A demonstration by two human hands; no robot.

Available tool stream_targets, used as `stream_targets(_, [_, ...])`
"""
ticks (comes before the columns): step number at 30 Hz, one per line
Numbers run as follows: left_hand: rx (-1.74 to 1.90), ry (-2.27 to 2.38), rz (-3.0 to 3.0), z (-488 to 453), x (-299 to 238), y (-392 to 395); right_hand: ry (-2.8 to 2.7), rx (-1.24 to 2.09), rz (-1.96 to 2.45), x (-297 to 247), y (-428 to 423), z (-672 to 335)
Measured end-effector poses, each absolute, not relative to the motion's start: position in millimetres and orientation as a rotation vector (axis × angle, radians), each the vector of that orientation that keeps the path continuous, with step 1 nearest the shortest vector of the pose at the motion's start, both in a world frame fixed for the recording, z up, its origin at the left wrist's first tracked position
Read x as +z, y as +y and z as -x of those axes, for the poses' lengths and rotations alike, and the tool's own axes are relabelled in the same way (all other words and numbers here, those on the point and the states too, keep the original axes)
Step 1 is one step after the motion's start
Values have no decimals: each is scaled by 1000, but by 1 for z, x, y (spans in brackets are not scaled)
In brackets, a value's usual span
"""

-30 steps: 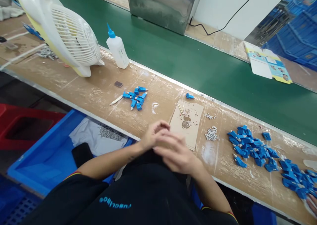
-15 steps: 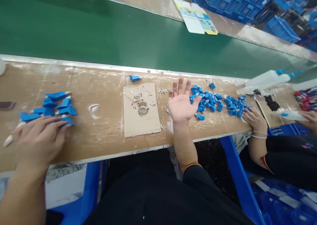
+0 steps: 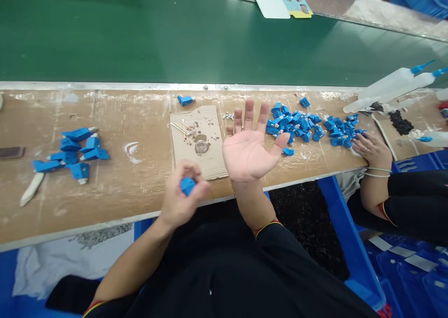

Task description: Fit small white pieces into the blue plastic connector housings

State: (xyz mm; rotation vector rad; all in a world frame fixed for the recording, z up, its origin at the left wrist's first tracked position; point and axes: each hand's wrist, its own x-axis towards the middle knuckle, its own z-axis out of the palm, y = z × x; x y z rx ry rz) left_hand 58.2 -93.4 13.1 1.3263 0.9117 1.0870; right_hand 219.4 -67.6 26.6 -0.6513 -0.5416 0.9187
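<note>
A broad, flat green belt (image 3: pixel 105 43) is stretching along the far side of a long, brown, scuffed worktable (image 3: pixel 115 192); a careless sweep could push the lone blue, angular, plastic-looking piece (image 3: pixel 185 100) sitting near that border onto it. The right hand (image 3: pixel 247 155) is facing palm up, fingers spread, carrying nothing visible. It is hovering beside a loose heap of blue, blocky, pale-tipped pieces (image 3: pixel 294 124), so a sideways drop of the wrist could scatter some. The left hand (image 3: pixel 175 203), blurred, is curling its fingers around a small blue, faceted, plastic-looking block (image 3: pixel 188 186) above the table's near edge; a slack pinch could let it fall past that edge. A tan, rectangular cardboard sheet (image 3: pixel 212 164) is lying just beyond this hand, bearing a small, clear, round dish (image 3: pixel 201 146); a knuckle catching the dish could tip it, and whether it is holding liquid I cannot tell. A nudge could also roll the thin, pale sticks (image 3: pixel 179 129). The held block is showing a bright, even blue and flat facets between the fingers, while its remaining sides are staying hidden.
</note>
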Motion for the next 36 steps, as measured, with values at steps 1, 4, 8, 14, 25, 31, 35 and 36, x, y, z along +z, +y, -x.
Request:
stream_targets(1, [979,898,-1373,-68,16,-96,-576,916,638,28,-71,-215])
stream_targets(4, [824,832,-1382,-85,20,-93,-615,883,641,33,-80,-203])
stream_targets(8, [715,721,-1299,-90,25,-85,-664,828,762,38,-83,-196])
stream_targets(14, [711,724,-1199,-86,29,-88,-657,852,759,40,-79,-189])
stream_targets(25, [709,726,-989,-88,22,-99,-464,992,924,61,-84,-172])
stream_targets(31, [602,676,-876,-86,19,-101,-605,974,1181,63,-88,-175])
stream_targets(35, [686,695,-1025,-86,21,-98,-813,977,1189,52,-84,-178])
stream_targets(36, [727,711,-1084,-86,22,-98,-848,977,1184,49,-83,-179])
